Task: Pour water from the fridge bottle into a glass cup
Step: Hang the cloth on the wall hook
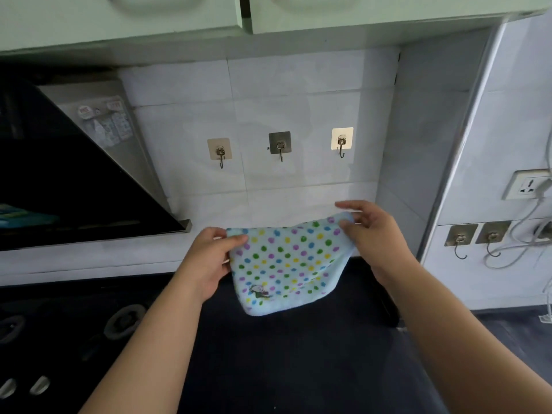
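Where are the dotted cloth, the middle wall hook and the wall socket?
dotted cloth [286,264]: head view, centre of the fabric.
middle wall hook [280,144]: head view, its grey adhesive plate.
wall socket [527,185]: head view, its white faceplate.

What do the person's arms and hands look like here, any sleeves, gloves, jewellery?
Both forearms are bare as far as the frame shows: no sleeves in view. The left hand and right hand wear no gloves. No rings, watch or bracelets are visible.

White tiled wall [268,94] bore three adhesive hooks [280,146]; pale green cabinets [125,13] hung above; black range hood [59,174] stood at left; dark worktop [283,369] lay below; socket [527,185] and cables occupied the right wall.
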A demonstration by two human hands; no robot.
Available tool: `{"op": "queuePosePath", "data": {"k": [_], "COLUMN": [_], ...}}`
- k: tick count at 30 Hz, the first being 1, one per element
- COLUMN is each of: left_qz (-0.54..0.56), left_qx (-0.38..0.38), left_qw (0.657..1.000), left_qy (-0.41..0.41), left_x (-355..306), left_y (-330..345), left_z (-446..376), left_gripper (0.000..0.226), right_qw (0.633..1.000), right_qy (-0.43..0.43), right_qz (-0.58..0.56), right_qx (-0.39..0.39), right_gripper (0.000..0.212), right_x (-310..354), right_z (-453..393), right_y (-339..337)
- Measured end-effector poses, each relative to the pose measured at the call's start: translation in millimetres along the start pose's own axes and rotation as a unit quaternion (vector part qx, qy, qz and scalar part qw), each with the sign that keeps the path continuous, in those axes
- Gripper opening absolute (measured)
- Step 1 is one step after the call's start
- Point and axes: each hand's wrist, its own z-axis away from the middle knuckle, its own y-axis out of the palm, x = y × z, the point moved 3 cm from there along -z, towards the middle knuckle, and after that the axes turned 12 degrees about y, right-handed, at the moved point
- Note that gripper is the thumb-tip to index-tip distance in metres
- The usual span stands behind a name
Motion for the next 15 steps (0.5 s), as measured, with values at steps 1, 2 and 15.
{"op": "queuePosePath", "data": {"k": [1, 2, 15], "left_qz": [0.016, 0.036, -0.151], "left_qx": [-0.014, -0.016, 0.039], "left_qw": [1.0, 0.999, 0.978], "left_qy": [0.015, 0.026, 0.139], "left_x": [-2, -4, -22], "left_y": [-2, -3, -15], "left_z": [-3, -4, -8], "left_gripper": [0.054, 0.057, 0.036], "right_qw": [1.0, 1.0, 1.0], "right_qy": [-0.007, -0.008, -0.013], "right_qz": [0.011, 0.012, -0.003], "right_qx": [-0.013, -0.018, 0.001], "right_gripper": [0.039, 0.038, 0.045], "right_x": [1, 3, 17], "right_z": [-2, -3, -3], "right_y": [-2, -4, 8]}}
